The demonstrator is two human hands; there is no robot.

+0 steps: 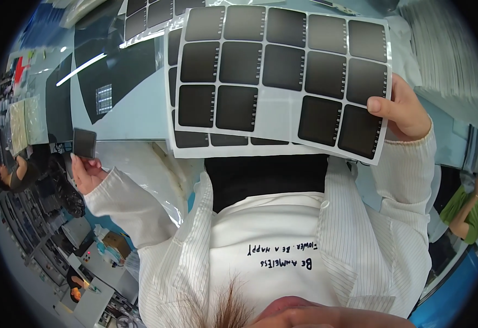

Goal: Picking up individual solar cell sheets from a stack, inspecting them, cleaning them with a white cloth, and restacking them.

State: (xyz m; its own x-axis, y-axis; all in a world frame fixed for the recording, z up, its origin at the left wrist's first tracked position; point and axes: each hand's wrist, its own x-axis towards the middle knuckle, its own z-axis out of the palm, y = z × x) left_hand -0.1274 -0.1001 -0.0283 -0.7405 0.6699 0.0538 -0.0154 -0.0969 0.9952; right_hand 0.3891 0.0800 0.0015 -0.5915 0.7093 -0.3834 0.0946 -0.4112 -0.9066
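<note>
Step looks like single-piece handling — left hand (pixel 89 175) pinches a dark square (pixel 84 144), well left of the gapped sheet (pixel 278 112) whose right edge the right hand (pixel 408 112) grips — next move likely calls for a steady, light pinch.

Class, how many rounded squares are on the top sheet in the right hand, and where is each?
14 rounded squares: five in the upper row, five in the middle, four in the lower, two either side of a gap. None on this top sheet looks fully hidden.

Left hand (pixel 88 176) holds dark square (pixel 84 144); right hand (pixel 408 112) grips white-backed sheet (pixel 277 112) by edge
</note>
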